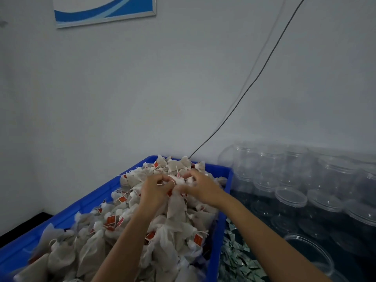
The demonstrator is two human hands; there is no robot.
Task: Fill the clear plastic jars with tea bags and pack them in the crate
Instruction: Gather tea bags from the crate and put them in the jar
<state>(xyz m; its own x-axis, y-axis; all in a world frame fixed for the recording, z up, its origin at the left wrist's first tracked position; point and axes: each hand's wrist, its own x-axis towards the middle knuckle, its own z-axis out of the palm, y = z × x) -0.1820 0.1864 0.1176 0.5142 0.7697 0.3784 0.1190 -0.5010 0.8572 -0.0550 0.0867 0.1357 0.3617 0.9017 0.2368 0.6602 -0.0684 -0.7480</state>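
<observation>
Centre frame, blue crate (223, 210): left hand (153, 187) and right hand (200, 185), grip of each pinching tangled tea bags (175, 202). Advice: free strings first; empty jars (291, 197) right.

I see the blue plastic crate (222, 202) heaped to its rim with grey tea bags (175, 218). Clear plastic jars (291, 197) crowd its right edge; open air remains above.

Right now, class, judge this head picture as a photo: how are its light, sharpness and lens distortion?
Head view: dim, flat light with a bluish cast; no hard shadows; soft blur on the tea bags and both hands, left hand, right hand; clear jars murky and hard to separate; wide-angle lens bows the wall cable and crate rim.
</observation>
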